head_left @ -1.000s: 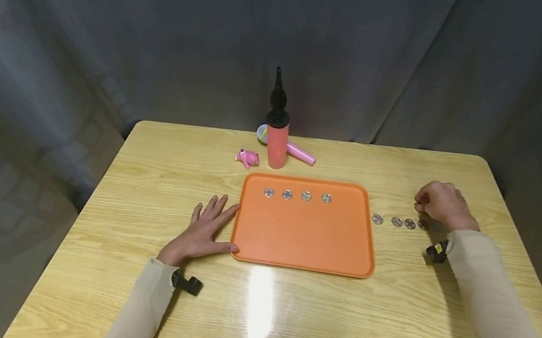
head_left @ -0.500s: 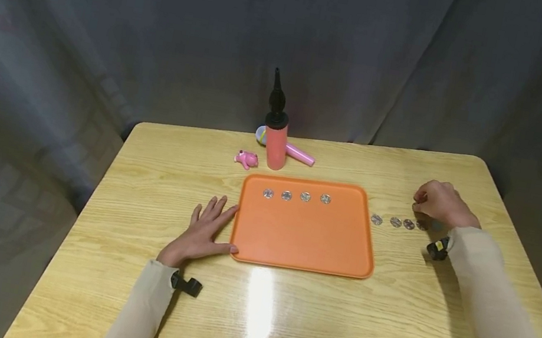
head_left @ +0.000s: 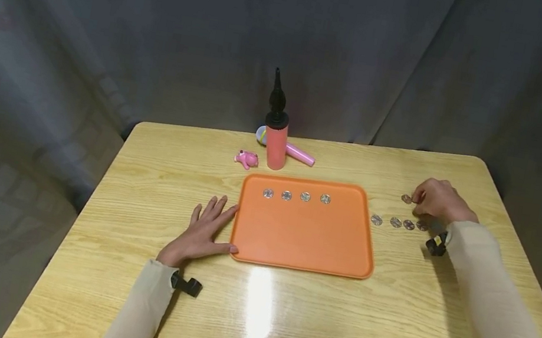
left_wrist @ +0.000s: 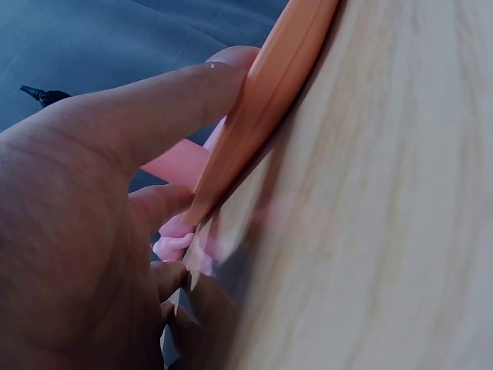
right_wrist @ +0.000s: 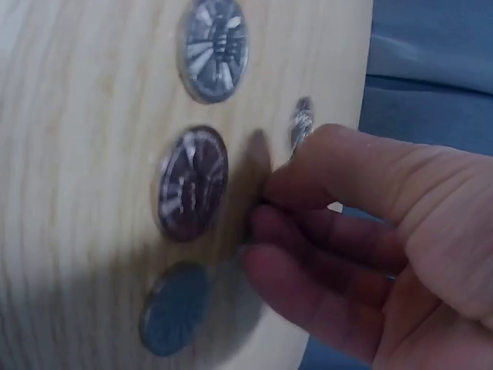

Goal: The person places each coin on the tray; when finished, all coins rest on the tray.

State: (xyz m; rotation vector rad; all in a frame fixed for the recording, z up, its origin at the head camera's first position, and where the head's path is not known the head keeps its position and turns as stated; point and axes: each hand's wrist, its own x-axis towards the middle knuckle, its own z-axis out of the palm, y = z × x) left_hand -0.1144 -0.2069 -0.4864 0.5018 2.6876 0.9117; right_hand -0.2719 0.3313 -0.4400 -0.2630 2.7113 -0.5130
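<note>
Spread left hand (head_left: 200, 233) touches tray (head_left: 305, 234); curled right hand (head_left: 440, 199), hold unclear, likely arranges coins (right_wrist: 194, 183); next probably calls for fine pinching.

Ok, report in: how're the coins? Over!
Left hand touching orange tray. Right hand by table coins, grip unclear. Four coins on tray. Nothing visibly blocking.

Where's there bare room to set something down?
Free: the tray, nearer than its coin row; the table between both sleeves; the table left of the left hand. Crowded: loose coins and right hand right of the tray; pump and pink figurine behind it.
</note>
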